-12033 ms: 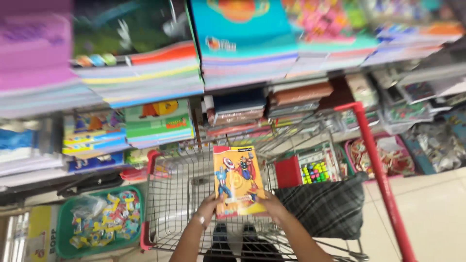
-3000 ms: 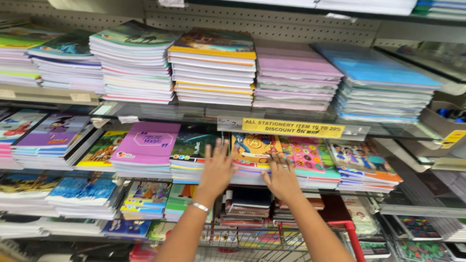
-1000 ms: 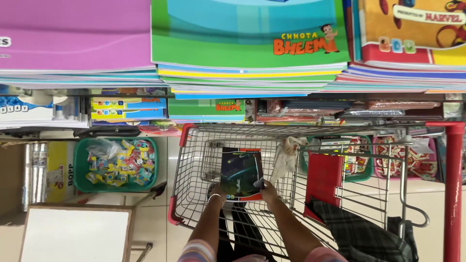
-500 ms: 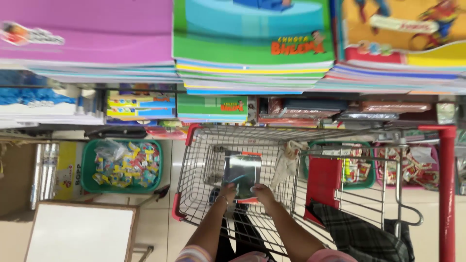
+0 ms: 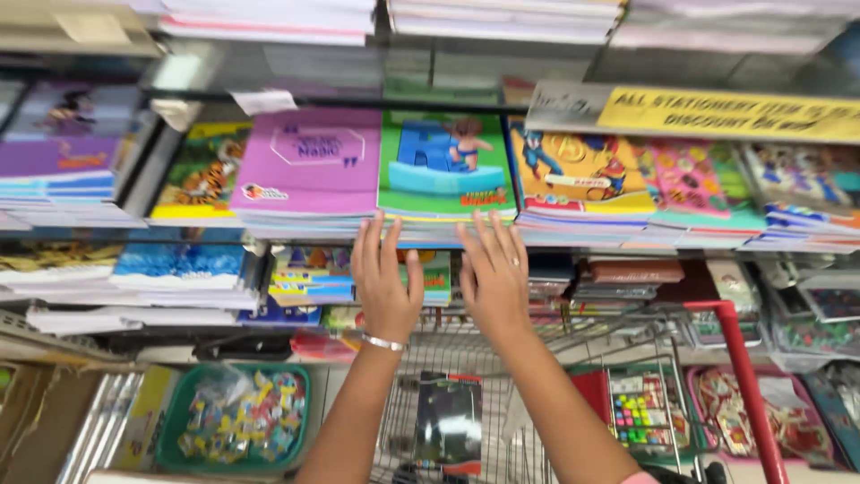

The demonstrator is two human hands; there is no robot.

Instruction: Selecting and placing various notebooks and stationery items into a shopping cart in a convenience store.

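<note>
From the head camera, both arms reach up and forward to a shop shelf stacked with exercise books. The left hand (image 5: 385, 285) is spread wide, fingers straight up, its fingertips at the front edge of the stack of green-covered notebooks (image 5: 445, 166); a thin bracelet (image 5: 383, 342) sits at its wrist. The right hand (image 5: 493, 280) is likewise open and flat, fingers fanned, tips touching the lower front edge of the same stack. Neither hand grips anything.

The green stack sits tightly packed: a pink-covered stack (image 5: 307, 161) touches it on the left and a yellow-covered stack (image 5: 582, 175) on the right, so there is no side gap, only the open front edge facing the person. Above it a metal shelf lip (image 5: 358, 67) leaves a narrow slot over the covers. A yellow price strip (image 5: 730, 114) hangs on the shelf edge to the right.

Below the hands, a lower shelf holds smaller books, close behind the wrists. Lower down stands a wire shopping cart (image 5: 502, 394) with a red frame; a dark-covered book (image 5: 448, 421) lies in it, between the two forearms and well below the hands. A green basket of small colourful items (image 5: 235, 417) stands on the floor left of the cart.
</note>
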